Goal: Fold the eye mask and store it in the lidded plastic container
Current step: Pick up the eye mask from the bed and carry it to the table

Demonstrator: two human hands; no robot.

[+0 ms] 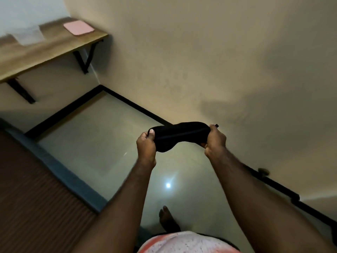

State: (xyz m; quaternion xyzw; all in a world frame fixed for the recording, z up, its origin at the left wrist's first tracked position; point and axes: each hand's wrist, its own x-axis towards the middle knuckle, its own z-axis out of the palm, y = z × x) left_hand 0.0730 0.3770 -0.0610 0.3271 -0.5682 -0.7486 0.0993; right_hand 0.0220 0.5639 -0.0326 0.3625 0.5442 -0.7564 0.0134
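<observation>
A black eye mask [177, 136] is stretched out flat in the air in front of me, above the floor. My left hand [146, 146] pinches its left end, thumb on top. My right hand [215, 140] grips its right end, and a bit of strap sticks out past the fingers. A pink square lid [78, 28] lies on the wooden wall shelf [45, 50] at the upper left. Beside it on the shelf is a blurred clear plastic container [29, 36].
A beige wall [218, 61] fills the right and top. Glossy floor tiles [113, 143] with a black skirting lie below. A bed edge with a brown cover [32, 194] runs along the left. My bare foot [166, 219] stands on the floor.
</observation>
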